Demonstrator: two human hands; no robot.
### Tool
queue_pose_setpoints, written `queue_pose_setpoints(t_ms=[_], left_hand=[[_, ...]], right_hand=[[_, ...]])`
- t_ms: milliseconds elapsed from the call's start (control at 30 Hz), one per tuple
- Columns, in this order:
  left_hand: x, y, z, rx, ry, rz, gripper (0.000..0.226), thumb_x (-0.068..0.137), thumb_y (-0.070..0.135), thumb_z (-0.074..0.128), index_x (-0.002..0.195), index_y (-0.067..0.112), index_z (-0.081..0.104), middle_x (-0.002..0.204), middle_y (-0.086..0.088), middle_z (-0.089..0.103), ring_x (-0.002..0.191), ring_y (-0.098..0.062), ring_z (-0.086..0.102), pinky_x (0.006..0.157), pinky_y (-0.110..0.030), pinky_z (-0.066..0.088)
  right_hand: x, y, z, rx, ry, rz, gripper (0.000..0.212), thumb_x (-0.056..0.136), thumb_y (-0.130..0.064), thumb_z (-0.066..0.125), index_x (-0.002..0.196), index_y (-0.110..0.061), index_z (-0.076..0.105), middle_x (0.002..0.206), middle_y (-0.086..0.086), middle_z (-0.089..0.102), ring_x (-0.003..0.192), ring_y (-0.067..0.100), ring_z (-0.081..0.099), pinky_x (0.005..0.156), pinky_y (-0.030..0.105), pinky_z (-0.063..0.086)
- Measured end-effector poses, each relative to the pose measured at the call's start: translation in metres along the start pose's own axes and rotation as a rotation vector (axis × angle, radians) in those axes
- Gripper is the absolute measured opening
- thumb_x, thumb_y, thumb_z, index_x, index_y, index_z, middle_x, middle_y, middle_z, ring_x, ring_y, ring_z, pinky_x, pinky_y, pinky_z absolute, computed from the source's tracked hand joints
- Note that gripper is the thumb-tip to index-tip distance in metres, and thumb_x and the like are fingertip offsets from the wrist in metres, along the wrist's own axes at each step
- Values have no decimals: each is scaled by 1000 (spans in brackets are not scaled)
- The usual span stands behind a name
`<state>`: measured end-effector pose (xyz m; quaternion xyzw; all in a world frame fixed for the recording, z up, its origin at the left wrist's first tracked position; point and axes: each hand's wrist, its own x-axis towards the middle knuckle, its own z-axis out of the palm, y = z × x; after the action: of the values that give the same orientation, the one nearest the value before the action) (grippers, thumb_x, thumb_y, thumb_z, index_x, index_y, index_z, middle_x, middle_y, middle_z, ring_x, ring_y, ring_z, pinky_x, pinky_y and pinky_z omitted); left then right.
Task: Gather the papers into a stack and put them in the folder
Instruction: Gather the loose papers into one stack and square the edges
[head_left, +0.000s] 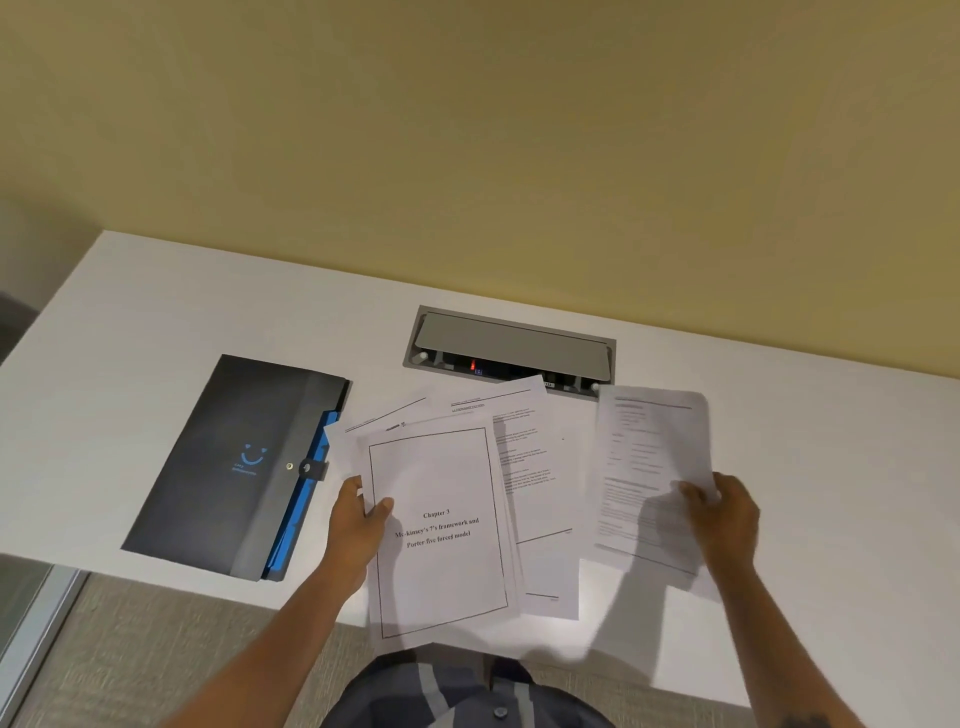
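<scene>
Careful: your left hand pinches the fanned papers, right hand pinches one sheet; loose sheets may slip off the table.

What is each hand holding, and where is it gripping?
Left hand grips the white "Chapter 3" title page by its left edge; right hand grips a white printed sheet by its right edge.
</scene>
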<state>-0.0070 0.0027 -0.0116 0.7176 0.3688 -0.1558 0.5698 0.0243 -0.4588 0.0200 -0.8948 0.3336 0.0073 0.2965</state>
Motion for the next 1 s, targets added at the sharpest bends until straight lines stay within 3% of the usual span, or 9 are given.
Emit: queue_pose_setpoints(t_ms=[100, 200, 367, 467, 533, 667, 800, 900, 1000], left_hand=[[-1, 4, -4, -46, -57, -5, 45, 100, 10, 64, 141, 20, 49, 139, -5, 63, 128, -31, 59, 110, -52, 50], [-2, 10, -9, -101, -133, 3, 46, 99, 10, 66, 141, 22, 52, 138, -1, 65, 130, -26, 59, 113, -50, 47], [-3, 22, -15, -184, -203, 15, 34, 98, 12, 69, 119, 38, 63, 125, 7, 74, 119, -19, 68, 107, -47, 54], [-4, 27, -16, -213, -229, 11, 33, 98, 11, 68, 122, 34, 65, 123, 5, 76, 118, -19, 70, 107, -48, 54], [-5, 30, -17, -214, -247, 5, 32, 98, 11, 68, 123, 31, 66, 123, 3, 77, 117, -21, 71, 106, -49, 54], [-13, 31, -16, -212, -262, -18, 27, 98, 12, 68, 119, 29, 66, 121, 1, 77, 116, -22, 71, 101, -43, 58], [-22, 26, -18, -203, -253, -29, 26, 99, 14, 68, 124, 20, 65, 123, 0, 74, 120, -20, 67, 105, -36, 51], [-32, 22, -15, -184, -271, -64, 17, 100, 19, 66, 110, 32, 63, 112, 13, 71, 111, -10, 64, 104, -32, 43], [-34, 12, -12, -191, -301, -107, 17, 101, 21, 66, 118, 20, 64, 120, 6, 71, 123, -18, 60, 105, -35, 39]], right_hand=[[12, -2, -33, -12, 63, -85, 14, 95, -19, 73, 90, -7, 70, 89, 21, 74, 85, 42, 69, 71, 36, 42], [15, -10, -60, 47, 87, -171, 17, 95, -16, 74, 82, -10, 64, 74, 13, 68, 73, 38, 64, 66, 37, 41], [3, -35, -73, 206, 6, -165, 19, 91, -31, 80, 94, -15, 71, 85, 3, 76, 76, 27, 71, 66, 34, 51], [-15, -55, -55, 297, -117, -170, 13, 88, -26, 84, 97, -21, 76, 85, -2, 80, 72, 17, 75, 65, 32, 59], [-33, -66, -34, 336, -221, -204, 11, 91, -21, 83, 99, -26, 77, 87, -5, 82, 72, 6, 76, 63, 23, 59], [-72, -82, 11, 378, -461, -210, 22, 101, -17, 70, 120, -25, 77, 109, -11, 82, 100, 10, 77, 84, 21, 54], [-105, -91, 40, 448, -695, -122, 30, 108, -22, 60, 111, -49, 72, 110, -36, 76, 105, -16, 69, 93, 17, 50], [-117, -89, 54, 480, -800, -60, 29, 109, -24, 57, 117, -49, 70, 120, -33, 75, 116, -14, 66, 108, 23, 47], [-126, -88, 62, 496, -908, -9, 28, 111, -27, 53, 129, -39, 71, 131, -21, 74, 126, -3, 66, 118, 30, 42]])
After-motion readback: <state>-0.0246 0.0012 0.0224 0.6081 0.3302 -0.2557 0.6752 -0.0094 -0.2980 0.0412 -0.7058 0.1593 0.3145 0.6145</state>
